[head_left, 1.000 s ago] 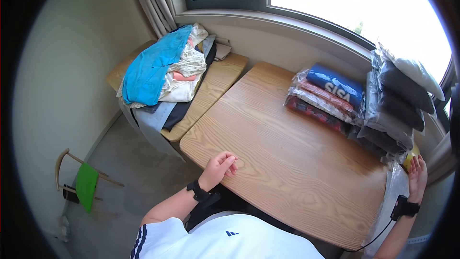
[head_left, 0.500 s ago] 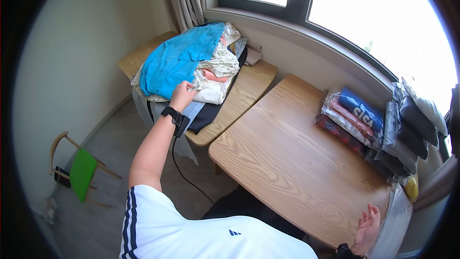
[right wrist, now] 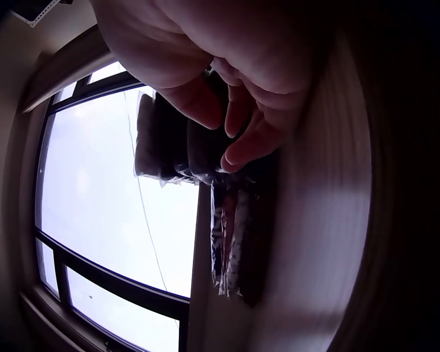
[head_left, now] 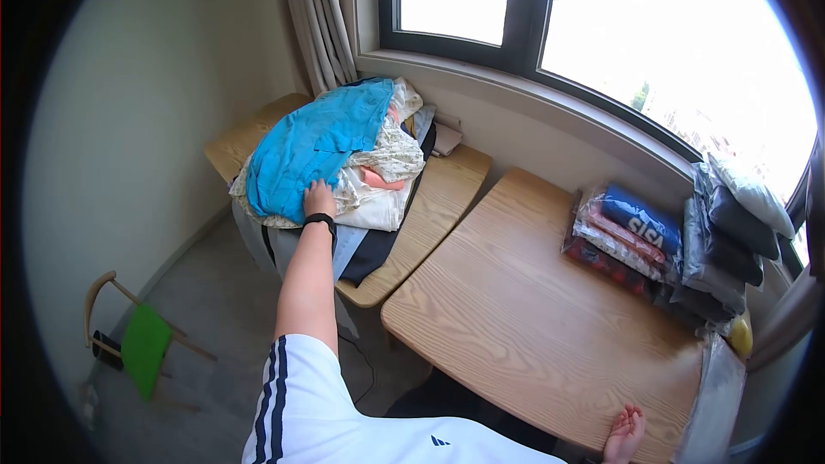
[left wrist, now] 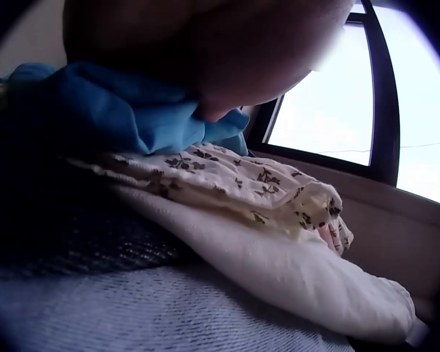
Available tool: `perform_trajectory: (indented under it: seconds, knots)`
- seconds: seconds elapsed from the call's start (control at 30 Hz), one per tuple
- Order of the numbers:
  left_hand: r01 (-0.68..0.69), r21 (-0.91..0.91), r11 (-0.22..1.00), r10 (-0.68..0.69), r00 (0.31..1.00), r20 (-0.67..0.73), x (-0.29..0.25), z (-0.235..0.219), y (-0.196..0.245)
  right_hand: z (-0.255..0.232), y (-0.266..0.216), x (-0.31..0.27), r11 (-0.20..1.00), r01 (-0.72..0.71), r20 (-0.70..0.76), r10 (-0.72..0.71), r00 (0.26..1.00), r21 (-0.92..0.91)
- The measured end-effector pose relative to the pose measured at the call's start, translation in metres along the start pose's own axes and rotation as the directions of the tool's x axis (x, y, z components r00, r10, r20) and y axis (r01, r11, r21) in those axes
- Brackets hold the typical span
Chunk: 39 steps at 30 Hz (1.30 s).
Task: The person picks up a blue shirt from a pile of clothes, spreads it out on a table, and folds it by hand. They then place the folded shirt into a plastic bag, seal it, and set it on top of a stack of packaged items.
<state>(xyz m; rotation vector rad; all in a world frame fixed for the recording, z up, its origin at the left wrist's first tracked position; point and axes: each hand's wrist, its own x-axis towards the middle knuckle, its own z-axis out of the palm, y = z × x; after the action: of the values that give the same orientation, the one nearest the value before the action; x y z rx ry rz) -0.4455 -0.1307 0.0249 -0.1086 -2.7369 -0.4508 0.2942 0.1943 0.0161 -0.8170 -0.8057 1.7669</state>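
Left hand [head_left: 319, 200] moved onto soft crumpled blue cloth [head_left: 311, 145], grip pinching it, right hand [head_left: 625, 435] relaxed on woodgrain table [head_left: 533, 318].

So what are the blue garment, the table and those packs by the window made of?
Blue garment: soft matte woven cloth, judging by its folds and creases. Table: light wood or wood veneer, with visible grain. Packs: folded clothes in clear, glossy, crinkled plastic bags.
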Motion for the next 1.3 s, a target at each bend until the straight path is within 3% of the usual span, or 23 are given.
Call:
perform_trajectory:
  seconds: [0.07,0.1,0.23,0.4,0.5,0.6,0.67,0.7,0.77,0.8,0.87,0.97,1.0,1.03,1.07,1.13,1.2,1.23,1.27,1.3]
  knots:
    - [0.023,-0.338,0.941,-0.027,1.000,-0.009,0.006,-0.016,-0.004,0.004,0.000,0.001,1.000,-0.001,0.019,0.001,1.000,0.006]
    - [-0.038,-0.485,0.874,-0.023,0.992,-0.120,0.009,-0.019,-0.008,0.001,0.000,0.002,1.000,-0.005,0.020,0.005,1.000,0.005]
    - [-0.189,-0.528,0.828,0.059,0.966,-0.253,0.010,-0.055,-0.007,-0.026,0.011,0.016,0.999,-0.012,0.104,0.008,0.995,0.035]
    - [-0.325,-0.533,0.781,0.113,0.913,-0.391,-0.029,-0.121,0.049,-0.021,0.014,0.009,0.999,0.034,0.126,-0.033,0.991,0.001]
    - [-0.470,-0.659,0.587,0.268,0.881,-0.390,-0.069,-0.155,0.088,-0.009,0.013,0.004,0.997,0.070,0.106,-0.066,0.992,-0.037]
    - [-0.436,-0.826,0.357,0.483,0.843,-0.237,-0.138,-0.190,0.130,0.031,0.007,-0.007,0.986,0.062,0.070,-0.051,0.996,-0.153]
    - [-0.341,-0.912,0.226,0.680,0.726,-0.103,-0.197,-0.222,0.154,0.060,0.008,-0.011,0.965,0.041,0.220,0.018,0.975,-0.258]
    - [-0.278,-0.945,0.174,0.800,0.599,-0.029,-0.221,-0.224,0.160,0.072,0.012,-0.011,0.964,0.012,0.277,0.065,0.959,-0.266]
    - [-0.142,-0.984,0.111,0.957,0.282,0.068,-0.265,-0.219,0.167,0.104,0.023,-0.015,0.954,-0.096,0.363,0.200,0.910,-0.285]
    - [-0.074,-0.992,0.099,0.990,0.105,0.091,-0.286,-0.214,0.169,0.123,0.028,-0.022,0.939,-0.175,0.388,0.285,0.877,-0.296]
    - [-0.030,-0.982,0.187,0.969,-0.157,0.190,-0.319,-0.205,0.169,0.150,0.039,-0.031,0.878,-0.382,0.483,0.477,0.734,-0.288]
    - [-0.009,-0.975,0.221,0.946,-0.239,0.217,-0.345,-0.181,0.158,0.172,0.064,-0.038,0.809,-0.418,0.451,0.581,0.678,-0.414]
    - [-0.030,-0.963,0.266,0.923,-0.280,0.264,-0.346,-0.181,0.155,0.175,0.072,-0.038,0.792,-0.298,0.455,0.566,0.688,-0.534]
    - [-0.033,-0.963,0.267,0.924,-0.275,0.265,-0.343,-0.184,0.150,0.176,0.077,-0.036,0.752,-0.169,0.464,0.549,0.695,-0.637]
    - [-0.025,-0.963,0.268,0.923,-0.278,0.265,-0.335,-0.184,0.143,0.176,0.079,-0.034,0.748,-0.174,0.457,0.553,0.697,-0.640]
    - [0.044,-0.954,0.298,0.946,-0.148,0.289,-0.312,-0.184,0.125,0.175,0.081,-0.031,0.773,-0.223,0.459,0.553,0.696,-0.594]
    - [0.146,-0.925,0.352,0.904,0.205,0.376,-0.281,-0.166,0.103,0.174,0.078,-0.027,0.753,-0.239,0.445,0.579,0.684,-0.613]
    - [-0.196,-0.881,0.431,0.834,0.459,0.307,-0.258,-0.151,0.090,0.174,0.078,-0.026,0.731,-0.243,0.423,0.596,0.682,-0.638]
    - [-0.168,-0.764,0.623,0.640,0.671,0.374,-0.239,-0.136,0.077,0.173,0.077,-0.026,0.707,-0.247,0.400,0.613,0.681,-0.663]
    - [-0.189,-0.644,0.741,0.499,0.796,0.341,-0.210,-0.086,0.045,0.171,0.079,-0.026,0.707,-0.252,0.394,0.613,0.685,-0.661]
